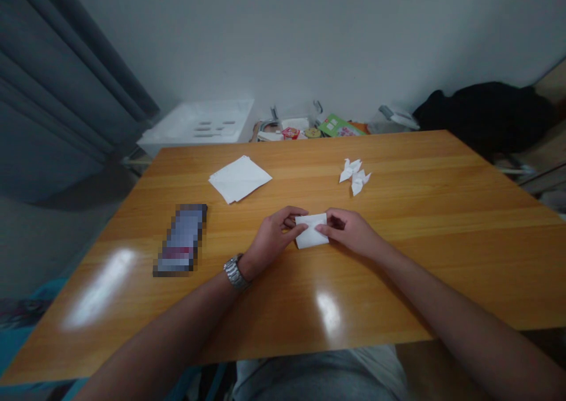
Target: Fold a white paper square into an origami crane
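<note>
Well, what's going on at the table point(398, 174)?

Both hands are on one small piece of folded white paper point(312, 231), near the middle of the table's front half. The left hand point(272, 236) pinches one side between thumb and fingers, and the right hand point(349, 231) pinches the other.

Is the paper lying on the wood?

It's right down at the surface, but I can't tell whether it's touching.

And what's around it?

Farther out, a stack of white paper squares point(239, 178) sits ahead and to the left, and two folded paper cranes point(354, 176) sit ahead and to the right, touching each other. A pixelated oblong object point(180, 239) lies left of the left hand.

Anything on the person?

A metal-link wristwatch point(235, 272) on the left wrist.
</note>
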The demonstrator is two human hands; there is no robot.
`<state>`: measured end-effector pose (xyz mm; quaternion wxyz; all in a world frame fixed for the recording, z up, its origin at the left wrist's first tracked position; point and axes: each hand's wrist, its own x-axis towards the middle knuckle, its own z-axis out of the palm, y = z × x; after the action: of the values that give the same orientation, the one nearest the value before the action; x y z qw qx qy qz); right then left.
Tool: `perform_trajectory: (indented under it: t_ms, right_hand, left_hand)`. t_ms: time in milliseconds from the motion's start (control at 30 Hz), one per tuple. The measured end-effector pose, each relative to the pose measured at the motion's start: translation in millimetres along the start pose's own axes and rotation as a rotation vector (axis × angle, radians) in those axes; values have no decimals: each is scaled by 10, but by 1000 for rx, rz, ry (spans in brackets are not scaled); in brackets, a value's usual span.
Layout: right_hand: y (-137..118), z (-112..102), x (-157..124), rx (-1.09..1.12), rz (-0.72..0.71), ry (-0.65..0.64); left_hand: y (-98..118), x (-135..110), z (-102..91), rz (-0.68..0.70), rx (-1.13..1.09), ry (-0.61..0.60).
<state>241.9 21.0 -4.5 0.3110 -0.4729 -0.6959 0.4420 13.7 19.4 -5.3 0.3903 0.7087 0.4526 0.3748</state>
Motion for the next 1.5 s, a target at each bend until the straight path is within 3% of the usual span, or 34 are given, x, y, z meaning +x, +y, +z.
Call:
perform_trajectory:
  t_ms: [133, 367, 633, 900, 1267, 1400, 1500]
  right_hand:
    - [-22, -4, 5, 10, -8, 40]
    - [-109, -25, 34, 289, 81, 197]
    - [-99, 4, 39, 457, 146, 178]
    - [-110, -22, 23, 454, 108, 142]
    - [-102, -52, 21, 246, 63, 186]
    - [-40, -63, 33, 196, 36, 184]
    - [-14, -75, 32, 140, 4, 172]
  left_hand:
    - [-13, 7, 31, -20, -111, 25]
    - [-4, 10, 62, -69, -386, 47]
    - [-40, -7, 50, 7, -312, -3]
    - [-33, -9, -21, 46, -154, 6]
    - [25, -11, -29, 28, -66, -45]
    - [3, -4, 2, -35, -159, -98]
    - [-18, 0, 42, -42, -284, -60]
